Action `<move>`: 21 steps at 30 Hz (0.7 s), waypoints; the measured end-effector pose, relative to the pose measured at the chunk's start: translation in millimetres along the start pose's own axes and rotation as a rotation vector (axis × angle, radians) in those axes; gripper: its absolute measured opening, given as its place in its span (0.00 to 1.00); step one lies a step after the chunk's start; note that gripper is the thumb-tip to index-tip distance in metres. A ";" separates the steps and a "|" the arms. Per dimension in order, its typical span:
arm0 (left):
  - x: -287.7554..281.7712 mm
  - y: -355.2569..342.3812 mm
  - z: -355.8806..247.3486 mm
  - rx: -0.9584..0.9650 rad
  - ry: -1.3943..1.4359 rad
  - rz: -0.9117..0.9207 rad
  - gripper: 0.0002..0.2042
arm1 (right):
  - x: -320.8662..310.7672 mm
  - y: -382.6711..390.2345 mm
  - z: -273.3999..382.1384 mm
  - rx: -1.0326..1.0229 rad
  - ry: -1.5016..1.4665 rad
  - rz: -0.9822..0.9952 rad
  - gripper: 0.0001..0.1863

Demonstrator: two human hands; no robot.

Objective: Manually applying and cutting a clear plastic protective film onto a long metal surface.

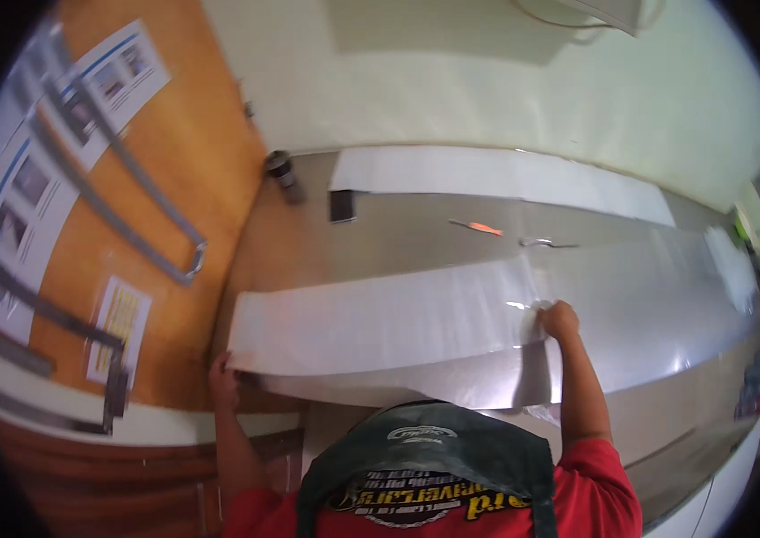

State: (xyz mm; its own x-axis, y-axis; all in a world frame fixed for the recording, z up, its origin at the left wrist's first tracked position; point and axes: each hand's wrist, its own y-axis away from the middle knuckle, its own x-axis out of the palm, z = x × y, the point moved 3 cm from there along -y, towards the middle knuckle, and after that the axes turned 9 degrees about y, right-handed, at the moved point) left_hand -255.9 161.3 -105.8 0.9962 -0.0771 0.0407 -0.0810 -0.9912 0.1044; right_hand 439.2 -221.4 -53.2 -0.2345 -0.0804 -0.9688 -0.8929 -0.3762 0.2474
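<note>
A long white strip of sheet material (380,318) lies across the metal table in front of me. My left hand (224,380) is closed at its near left corner, fingers at the edge. At its right end my right hand (559,320) is closed on something pale and partly shiny, mostly hidden by the fingers; it may be part of a clear film. A sheet of clear plastic (640,309) spreads to the right of that hand. Beyond the strip lie an orange-handled slim tool (485,229) and a small metal tool (548,243).
A second white strip (487,175) runs along the wall at the back of the table (416,235). A dark phone (342,206) and a black cup (280,167) stand at the back left. Crumpled clear plastic (732,269) lies far right. An orange-brown board (151,170) with metal bars borders the left.
</note>
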 end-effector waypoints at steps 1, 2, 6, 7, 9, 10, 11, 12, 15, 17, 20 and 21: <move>7.4 0.9 -4.7 0.011 -0.024 0.058 0.16 | 1.0 0.9 -3.3 0.023 0.000 -0.005 0.26; 2.0 -0.3 -4.3 -0.032 0.001 0.075 0.17 | 0.9 1.5 -3.9 0.012 -0.019 -0.013 0.26; 18.8 5.1 -14.9 -0.068 0.022 0.021 0.15 | 5.4 3.6 1.0 -0.012 -0.010 -0.036 0.21; 17.9 8.0 -20.5 0.139 -0.204 -0.176 0.14 | -3.0 13.3 22.3 -0.037 -0.028 -0.209 0.19; 47.7 18.0 -36.0 0.331 -0.427 -0.363 0.13 | -11.9 30.8 62.5 -0.097 -0.127 -0.388 0.17; 83.7 29.3 -59.6 0.373 -0.409 -0.425 0.12 | 0.0 28.7 69.3 -0.221 -0.216 -0.404 0.16; 105.9 44.0 -78.3 0.417 -0.400 -0.511 0.11 | 1.0 39.2 99.3 -0.405 -0.257 -0.384 0.14; 118.2 53.2 -82.6 0.416 -0.401 -0.517 0.11 | -3.2 58.1 140.8 -0.547 -0.402 -0.196 0.14; 171.1 79.3 -87.5 0.710 -0.326 -0.289 0.10 | -22.6 133.2 244.1 -0.932 -0.573 0.170 0.24; 211.1 101.5 -92.8 0.927 -0.420 -0.111 0.11 | -30.8 176.9 295.4 -1.020 -0.620 0.400 0.29; 244.7 124.9 -90.0 1.074 -0.530 0.073 0.14 | -21.0 200.0 346.9 -1.107 -0.518 0.445 0.29; 252.5 132.3 -91.8 1.192 -0.539 0.152 0.16 | -10.6 197.2 357.4 -1.173 -0.350 0.336 0.29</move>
State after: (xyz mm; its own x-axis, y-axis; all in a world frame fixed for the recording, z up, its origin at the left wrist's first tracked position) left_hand -18.0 20.5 9.5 0.8901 0.0467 -0.4533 -0.3908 -0.4333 -0.8121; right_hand 128.3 35.1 11.7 -0.6311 -0.1505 -0.7610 0.0635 -0.9877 0.1427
